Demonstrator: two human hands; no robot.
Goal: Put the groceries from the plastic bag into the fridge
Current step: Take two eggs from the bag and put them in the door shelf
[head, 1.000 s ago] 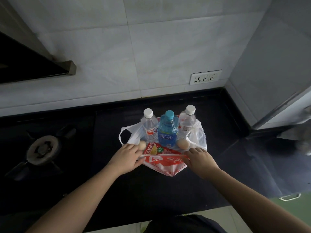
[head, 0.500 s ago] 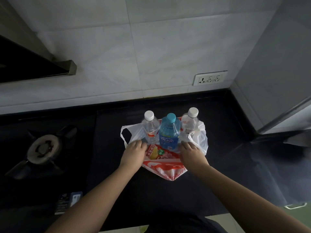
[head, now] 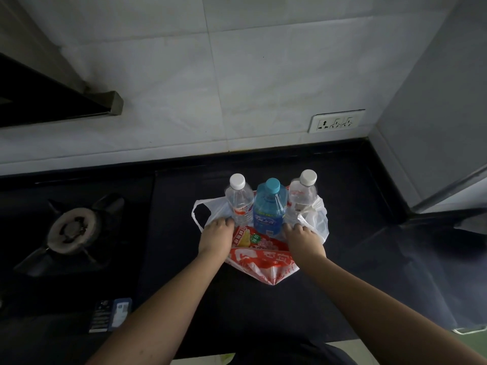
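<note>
A red-and-white plastic bag [head: 263, 263] lies open on the black counter [head: 342, 206]. At its back stand two clear water bottles with white caps [head: 239, 204] [head: 301, 197] and between them a blue bottle [head: 269, 210]. A colourful snack packet [head: 247, 237] lies in the bag in front of the bottles. My left hand [head: 214, 239] is curled down at the foot of the left bottle. My right hand [head: 303, 241] is curled down at the foot of the right bottle. Each hand covers the spot where an egg lay; both eggs are hidden under the fingers.
A gas burner [head: 71, 230] sits on the hob at the left, with a label [head: 110, 314] at its front edge. A range hood [head: 52, 101] hangs at the upper left. A wall socket [head: 336, 123] is behind the bag. A tall grey appliance side [head: 434, 114] bounds the right.
Both hands left the bag's front edge and moved forward onto the two eggs, which were in sight a second ago and are now covered. The bottles have not moved.
</note>
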